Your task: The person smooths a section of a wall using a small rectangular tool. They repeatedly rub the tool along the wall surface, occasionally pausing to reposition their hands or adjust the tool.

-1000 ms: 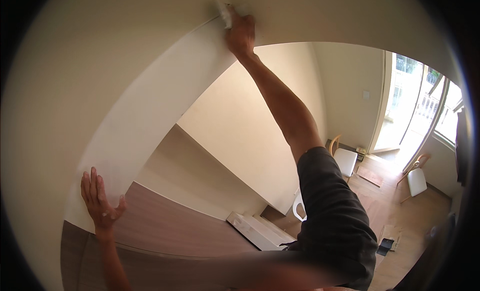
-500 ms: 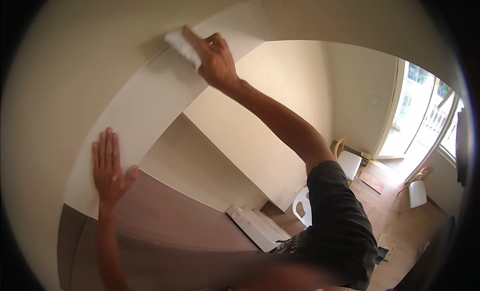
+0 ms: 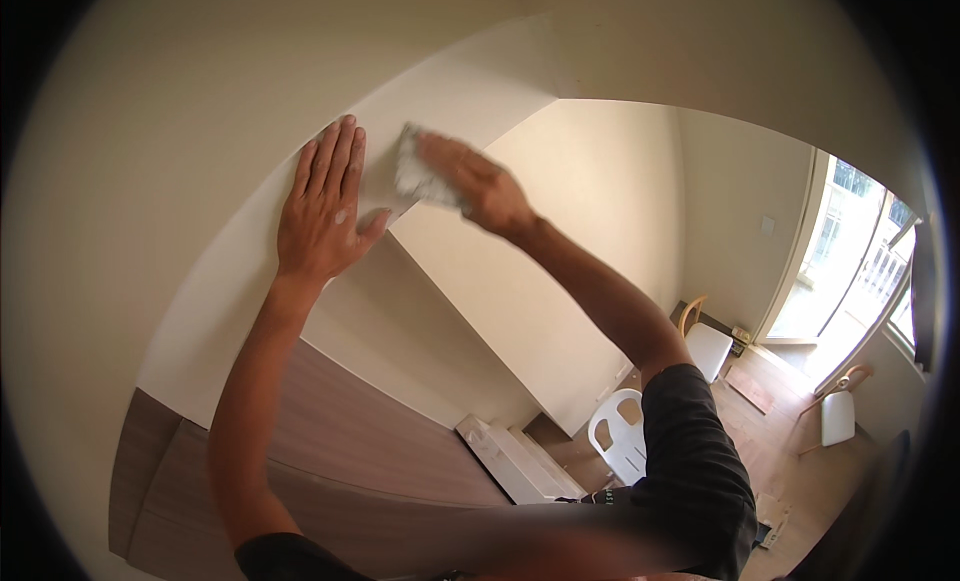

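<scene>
A long white strip of wall (image 3: 225, 281), like a beam face or panel, slopes up from lower left to upper right. My left hand (image 3: 325, 211) lies flat against it, fingers stretched and thumb apart, holding nothing. A pale spot shows on the back of that hand. To its right my right hand (image 3: 480, 181) is closed on a white pad (image 3: 412, 168) with a greyish, fuzzy-looking face, blurred by motion. The pad is at the strip's lower edge; whether it touches is unclear. I cannot make out whether it is cloth or sponge.
Brown wood-look panels (image 3: 340, 411) lie below the strip. A long pale box (image 3: 525, 456) and a white plastic chair (image 3: 620, 436) are lower down. Two white-seated wooden chairs, one near (image 3: 708, 349) and one farther right (image 3: 837, 419), stand by a bright open doorway (image 3: 825, 251).
My left hand has slid up and right along the strip, close to the right hand. My right hand has brought the pad down and right from the strip's upper edge.
</scene>
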`<control>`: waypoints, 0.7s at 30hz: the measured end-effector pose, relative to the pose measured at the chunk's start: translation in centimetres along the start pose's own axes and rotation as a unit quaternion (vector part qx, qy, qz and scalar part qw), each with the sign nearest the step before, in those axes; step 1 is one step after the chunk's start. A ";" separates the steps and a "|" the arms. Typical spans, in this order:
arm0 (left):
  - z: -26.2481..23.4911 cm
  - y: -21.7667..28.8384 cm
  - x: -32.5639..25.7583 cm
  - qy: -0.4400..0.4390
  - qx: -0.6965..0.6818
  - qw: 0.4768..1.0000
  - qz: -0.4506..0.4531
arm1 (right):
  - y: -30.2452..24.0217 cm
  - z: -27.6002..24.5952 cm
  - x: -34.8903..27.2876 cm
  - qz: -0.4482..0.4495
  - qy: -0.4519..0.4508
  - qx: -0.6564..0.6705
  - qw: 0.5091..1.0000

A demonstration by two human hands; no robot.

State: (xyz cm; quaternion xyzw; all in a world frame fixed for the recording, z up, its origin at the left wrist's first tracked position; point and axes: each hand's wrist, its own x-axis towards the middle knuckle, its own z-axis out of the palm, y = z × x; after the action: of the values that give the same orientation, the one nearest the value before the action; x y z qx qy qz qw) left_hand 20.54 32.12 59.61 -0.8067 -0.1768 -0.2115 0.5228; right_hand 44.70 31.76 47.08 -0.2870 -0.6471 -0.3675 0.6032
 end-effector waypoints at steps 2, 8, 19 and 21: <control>-0.1 0.1 0.1 0.008 -0.022 1.000 -0.001 | 3.0 -2.0 0.7 0.027 -0.005 0.009 1.000; 0.0 -0.3 0.1 0.044 -0.045 0.998 -0.002 | 5.4 -5.2 3.2 -0.143 -0.075 -0.075 0.984; -3.0 -2.9 -9.4 0.059 -0.043 0.995 -0.066 | 4.0 -2.2 6.6 -0.310 -0.290 -0.031 0.905; -2.9 -3.0 -10.2 0.091 -0.071 0.991 -0.066 | -0.2 1.4 10.2 -0.360 -0.280 -0.012 0.890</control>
State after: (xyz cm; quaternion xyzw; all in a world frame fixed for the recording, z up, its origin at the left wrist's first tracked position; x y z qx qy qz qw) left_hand 9.88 29.96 57.64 -0.8055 -0.1664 -0.3299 0.4633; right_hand 42.68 32.04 57.20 -0.1325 -0.8435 -0.4719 0.2197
